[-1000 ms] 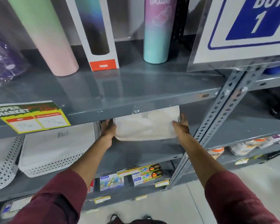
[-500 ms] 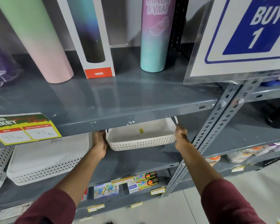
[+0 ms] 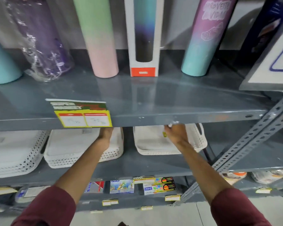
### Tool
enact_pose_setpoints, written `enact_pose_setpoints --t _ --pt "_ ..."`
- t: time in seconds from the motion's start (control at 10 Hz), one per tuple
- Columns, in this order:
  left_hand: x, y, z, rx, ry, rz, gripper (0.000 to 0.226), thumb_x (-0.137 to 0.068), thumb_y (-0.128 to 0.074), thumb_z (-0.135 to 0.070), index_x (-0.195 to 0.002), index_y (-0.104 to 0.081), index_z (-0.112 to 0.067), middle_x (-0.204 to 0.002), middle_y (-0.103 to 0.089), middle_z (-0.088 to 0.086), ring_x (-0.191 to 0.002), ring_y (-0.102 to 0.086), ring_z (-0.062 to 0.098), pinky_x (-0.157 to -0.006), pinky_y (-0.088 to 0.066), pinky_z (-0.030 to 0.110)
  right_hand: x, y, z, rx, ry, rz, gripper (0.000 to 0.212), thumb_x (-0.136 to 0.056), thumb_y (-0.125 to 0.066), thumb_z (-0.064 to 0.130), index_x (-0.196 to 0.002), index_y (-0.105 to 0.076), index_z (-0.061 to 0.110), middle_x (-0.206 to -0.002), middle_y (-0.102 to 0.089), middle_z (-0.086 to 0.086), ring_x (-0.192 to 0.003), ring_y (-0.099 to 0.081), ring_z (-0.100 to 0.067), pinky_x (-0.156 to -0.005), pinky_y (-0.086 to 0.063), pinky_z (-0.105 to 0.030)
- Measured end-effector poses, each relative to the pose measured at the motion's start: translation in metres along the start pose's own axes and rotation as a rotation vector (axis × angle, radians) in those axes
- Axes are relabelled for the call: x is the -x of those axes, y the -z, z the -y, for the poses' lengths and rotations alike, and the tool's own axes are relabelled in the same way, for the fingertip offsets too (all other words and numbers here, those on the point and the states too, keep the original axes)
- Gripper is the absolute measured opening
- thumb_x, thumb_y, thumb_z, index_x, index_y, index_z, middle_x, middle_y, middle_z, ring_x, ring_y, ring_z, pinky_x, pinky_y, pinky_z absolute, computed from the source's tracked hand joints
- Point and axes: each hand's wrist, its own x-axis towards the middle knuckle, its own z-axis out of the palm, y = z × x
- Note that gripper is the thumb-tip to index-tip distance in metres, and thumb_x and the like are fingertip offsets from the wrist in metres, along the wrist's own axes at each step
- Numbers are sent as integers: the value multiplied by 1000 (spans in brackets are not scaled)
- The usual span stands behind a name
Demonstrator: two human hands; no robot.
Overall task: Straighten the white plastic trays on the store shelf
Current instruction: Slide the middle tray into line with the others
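Head view: both arms reach forward and up, forearms bare below rolled maroon sleeves, into the gap under the grey upper shelf (image 3: 153, 101). Left hand (image 3: 105, 136) lies over the right end of the middle white tray (image 3: 67, 149); its fingers run under the shelf lip, so whether it grips or lies flat cannot be told. Right hand (image 3: 175, 134) is inside the right white tray (image 3: 153, 144), fingers curled; contact with the tray wall is blurred, so a grip cannot be confirmed. Both trays sit flat on the lower shelf (image 3: 137, 165), with a dark gap between them. A third perforated tray (image 3: 15, 154) lies at far left, just beside the middle one. Bare shelf surface remains right of the right tray, up to the slotted angle post (image 3: 252, 137). The yellow price label (image 3: 83, 118) hangs from the upper shelf edge above the left hand.
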Motion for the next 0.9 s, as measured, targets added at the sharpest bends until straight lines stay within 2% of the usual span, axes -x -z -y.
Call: enact_pose_setpoints --t 0.1,0.2,0.3,0.4,0.5,0.6,0.7,0.8,0.9 --pt "-10 54 -6 -192 -87 -151 43 -98 -49 -12 -140 -45 -4 -143 -50 5 -125 -45 19 -113 -33 39 12 -33 52 -183 18 214 33 -94 -54 29 -119 -65 10 -127 -67 -9 -123 -58 -24 -93 -41 -26" --pt "-30 137 -7 -134 -66 -297 40 -91 -61 -6 -129 -54 2 -134 -60 16 -129 -52 28 -109 -37 37 28 -85 97 -131 153 379 38 -99 -52 22 -135 -55 13 -143 -55 -4 -136 -45 -20 -104 -32 -22" --pt "-41 187 -4 -65 -1 -319 45 -63 -87 -35 -92 -63 -9 -77 -78 -1 -93 -68 10 -82 -47 24 33 -123 118 29 226 422 45 -99 -48 24 -143 -46 18 -152 -45 -3 -142 -38 -25 -110 -32 -29" --pt "-48 210 -7 -243 119 -343 36 -81 -66 -51 -70 -45 -24 -61 -58 -6 -67 -59 10 -65 -44 27 29 -160 134 116 55 498 53 -96 -40 33 -146 -44 13 -155 -40 -11 -143 -35 -32 -115 -29 -37" --pt "-57 214 1 -274 111 -440 11 -94 -53 -18 -93 -59 -9 -92 -63 8 -88 -61 21 -82 -47 32 28 -170 137 107 -196 619 49 -99 -39 31 -140 -49 5 -146 -49 -18 -135 -46 -33 -110 -36 -36" --pt "-114 246 39 -283 182 -381 38 -91 -50 -19 -126 -51 -6 -134 -57 23 -118 -59 41 -97 -51 47 37 -181 134 4 -213 549 45 -93 -48 12 -137 -46 6 -137 -54 -19 -116 -57 -29 -93 -50 -38" --pt "-112 250 41 -238 263 -263 44 -93 -45 -14 -136 -45 -3 -143 -50 25 -128 -52 42 -102 -44 39 42 -185 128 -126 -247 505 54 -86 -49 1 -139 -46 10 -137 -55 -17 -118 -58 -29 -93 -51 -37" --pt "-92 245 32 -305 151 -274 56 -85 -43 -1 -140 -44 -11 -143 -52 17 -125 -54 38 -99 -48 42 52 -177 130 -106 -311 395 47 -86 -51 5 -132 -54 14 -126 -63 -14 -111 -60 -31 -84 -51 -32" --pt "-88 243 20 -273 -3 -310 62 -75 -38 2 -135 -48 -13 -137 -57 14 -122 -56 36 -96 -48 42 50 -167 135 -166 -351 309 44 -91 -46 5 -133 -49 16 -121 -61 -12 -115 -56 -34 -86 -46 -34"
